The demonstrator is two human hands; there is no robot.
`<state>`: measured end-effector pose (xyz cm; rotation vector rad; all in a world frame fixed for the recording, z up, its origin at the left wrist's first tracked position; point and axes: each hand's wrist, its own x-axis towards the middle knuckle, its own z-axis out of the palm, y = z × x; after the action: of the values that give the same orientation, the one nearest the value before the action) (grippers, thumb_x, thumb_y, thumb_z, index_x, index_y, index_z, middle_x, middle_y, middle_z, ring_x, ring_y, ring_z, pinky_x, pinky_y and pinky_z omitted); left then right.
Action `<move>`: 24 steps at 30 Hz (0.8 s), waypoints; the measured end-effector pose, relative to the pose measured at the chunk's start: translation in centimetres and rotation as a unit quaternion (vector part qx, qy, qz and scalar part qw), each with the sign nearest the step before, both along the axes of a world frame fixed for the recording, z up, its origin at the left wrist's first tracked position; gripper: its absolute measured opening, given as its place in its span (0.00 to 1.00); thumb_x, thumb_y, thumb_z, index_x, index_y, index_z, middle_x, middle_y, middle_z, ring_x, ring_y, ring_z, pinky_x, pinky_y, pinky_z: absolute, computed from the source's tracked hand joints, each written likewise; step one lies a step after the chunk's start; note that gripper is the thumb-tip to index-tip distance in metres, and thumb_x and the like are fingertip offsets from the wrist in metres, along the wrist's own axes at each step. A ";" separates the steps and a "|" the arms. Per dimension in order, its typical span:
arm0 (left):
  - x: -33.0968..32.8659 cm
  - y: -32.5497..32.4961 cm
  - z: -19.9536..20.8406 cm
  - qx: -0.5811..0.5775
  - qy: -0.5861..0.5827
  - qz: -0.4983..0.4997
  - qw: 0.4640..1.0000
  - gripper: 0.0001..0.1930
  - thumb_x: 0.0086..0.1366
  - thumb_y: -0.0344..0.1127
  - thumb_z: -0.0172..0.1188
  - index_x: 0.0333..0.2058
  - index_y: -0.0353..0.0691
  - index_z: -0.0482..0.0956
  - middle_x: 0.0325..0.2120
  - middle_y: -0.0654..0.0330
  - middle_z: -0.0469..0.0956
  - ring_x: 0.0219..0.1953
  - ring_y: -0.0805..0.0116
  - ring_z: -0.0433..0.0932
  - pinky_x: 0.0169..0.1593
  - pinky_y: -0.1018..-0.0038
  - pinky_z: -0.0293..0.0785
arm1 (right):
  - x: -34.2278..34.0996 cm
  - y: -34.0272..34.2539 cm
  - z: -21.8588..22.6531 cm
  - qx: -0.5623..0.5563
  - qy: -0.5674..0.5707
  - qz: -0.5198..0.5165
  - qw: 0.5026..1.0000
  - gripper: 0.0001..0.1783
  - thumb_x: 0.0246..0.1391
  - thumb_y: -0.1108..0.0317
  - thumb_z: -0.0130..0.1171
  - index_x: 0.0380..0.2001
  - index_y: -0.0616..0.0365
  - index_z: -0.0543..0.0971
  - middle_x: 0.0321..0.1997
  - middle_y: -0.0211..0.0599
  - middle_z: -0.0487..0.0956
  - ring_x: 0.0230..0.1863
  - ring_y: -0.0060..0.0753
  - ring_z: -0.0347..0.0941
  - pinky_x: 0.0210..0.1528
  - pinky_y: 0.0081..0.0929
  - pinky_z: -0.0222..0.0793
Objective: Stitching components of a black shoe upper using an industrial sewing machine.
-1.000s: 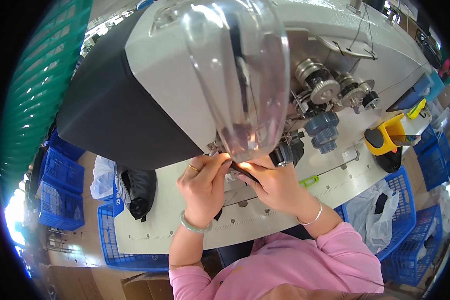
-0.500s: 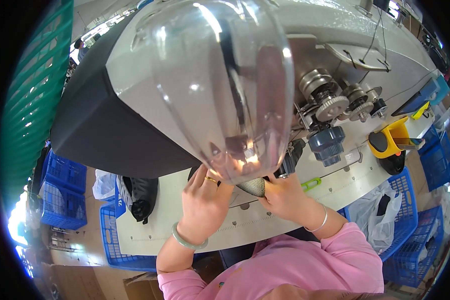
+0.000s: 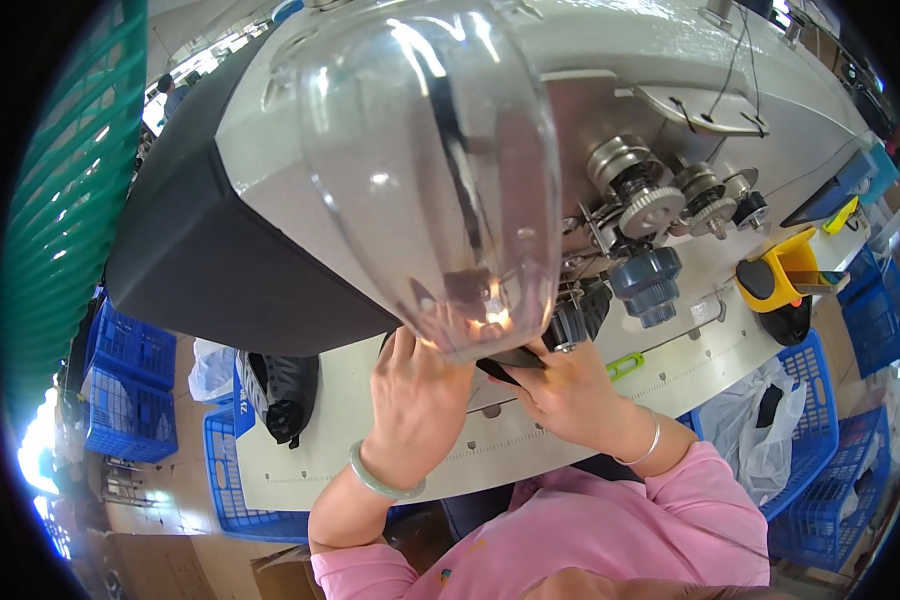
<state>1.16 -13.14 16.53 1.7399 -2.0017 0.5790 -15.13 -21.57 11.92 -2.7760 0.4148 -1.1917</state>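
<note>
Under the head of a sewing machine (image 3: 610, 110), both my hands are on a small dark curved piece (image 3: 517, 362) that looks like a shoe upper. My left hand (image 3: 418, 405) grips its left side, back upward, with the fingertips partly hidden behind the clear plastic guard (image 3: 430, 200). On the other side, my right hand (image 3: 570, 395) pinches the edge between thumb and fingers. Most of the piece and the needle area are hidden by the guard and my hands.
Dark shoe uppers (image 3: 288, 395) lie at the table's left. A green tool (image 3: 625, 366) lies right of my right hand, and a yellow holder (image 3: 795, 268) stands farther right. Blue baskets (image 3: 810, 400) flank the pale table (image 3: 370, 490). Metal tension dials (image 3: 655, 210) jut from the machine.
The piece has turned between my hands: its light mesh-like surface showed before, and a dark smooth side shows now. Both hands have shifted only slightly.
</note>
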 end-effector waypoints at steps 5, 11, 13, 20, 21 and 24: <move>-0.3 0.1 -0.4 0.002 -0.010 0.013 1.000 0.13 0.48 0.20 0.58 0.36 0.37 0.79 0.39 0.57 0.72 0.39 0.55 0.76 0.39 0.63 0.75 | -0.2 0.2 0.3 0.019 0.014 -0.004 1.000 0.15 0.43 0.71 0.64 0.38 0.59 0.81 0.47 0.35 0.73 0.51 0.40 0.68 0.52 0.44 0.61; 0.3 -0.3 -0.8 -0.027 -0.006 -0.024 0.999 0.16 0.43 0.21 0.59 0.35 0.33 0.76 0.37 0.51 0.67 0.36 0.54 0.72 0.41 0.63 0.74 | 0.1 0.0 0.2 0.016 -0.002 0.003 1.000 0.14 0.42 0.71 0.64 0.36 0.60 0.81 0.44 0.34 0.74 0.50 0.42 0.68 0.55 0.46 0.60; 0.4 -0.2 -0.7 -0.020 -0.006 -0.032 0.999 0.15 0.43 0.22 0.60 0.35 0.33 0.76 0.37 0.52 0.67 0.35 0.55 0.71 0.40 0.64 0.74 | 0.2 0.1 0.1 0.017 -0.001 0.004 1.000 0.13 0.42 0.71 0.63 0.35 0.59 0.81 0.44 0.35 0.74 0.50 0.42 0.68 0.55 0.47 0.60; 0.5 -0.5 -0.5 -0.027 -0.014 -0.045 0.999 0.13 0.44 0.22 0.59 0.32 0.34 0.76 0.35 0.54 0.67 0.35 0.58 0.72 0.40 0.66 0.74 | 0.5 0.1 -0.4 -0.011 -0.004 -0.008 1.000 0.09 0.41 0.71 0.62 0.29 0.59 0.82 0.43 0.37 0.74 0.50 0.47 0.68 0.54 0.52 0.58; 0.5 -0.5 -0.4 -0.030 -0.018 -0.045 0.998 0.13 0.44 0.22 0.59 0.33 0.34 0.76 0.35 0.55 0.68 0.35 0.59 0.72 0.39 0.67 0.74 | 0.5 0.0 -0.5 -0.009 -0.004 -0.009 1.000 0.09 0.41 0.71 0.62 0.29 0.59 0.82 0.43 0.37 0.74 0.50 0.47 0.67 0.53 0.52 0.58; 0.5 -0.5 -0.3 -0.032 -0.024 -0.045 0.998 0.14 0.44 0.22 0.59 0.33 0.33 0.77 0.35 0.56 0.68 0.35 0.59 0.73 0.39 0.68 0.75 | 0.6 0.0 -0.6 -0.010 -0.006 -0.012 1.000 0.09 0.40 0.71 0.61 0.29 0.60 0.82 0.44 0.39 0.74 0.50 0.48 0.67 0.53 0.52 0.58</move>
<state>1.67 -13.60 16.28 1.6044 -2.0596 0.6538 -14.53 -21.58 11.36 -2.7874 0.4390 -1.2225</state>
